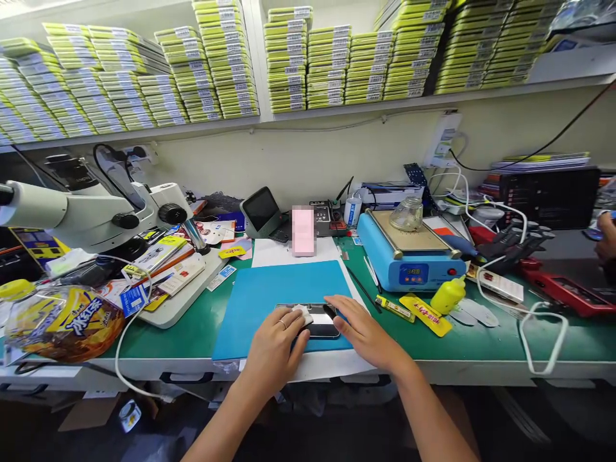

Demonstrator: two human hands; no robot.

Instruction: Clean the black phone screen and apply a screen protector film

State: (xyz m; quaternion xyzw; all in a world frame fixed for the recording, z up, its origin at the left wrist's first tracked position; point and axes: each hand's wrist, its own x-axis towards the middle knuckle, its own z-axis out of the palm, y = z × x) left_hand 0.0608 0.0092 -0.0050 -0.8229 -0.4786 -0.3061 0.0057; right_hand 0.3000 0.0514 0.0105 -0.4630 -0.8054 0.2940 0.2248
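Observation:
A dark phone [318,319] lies flat on a blue mat [283,292] near the front of the green bench. My left hand [276,343] presses a small white pad [302,312] onto the phone's left end, fingers closed round it. My right hand [359,327] lies over the phone's right end, fingers stretched out flat and holding it down.
A microscope [91,208] stands at the left, with a bottle [58,321] lying in front of it. A blue hot plate [409,253] with a glass jar [407,213] sits at the right, beside a yellow squeeze bottle [447,295], white cables [539,321] and another person's hand [607,234].

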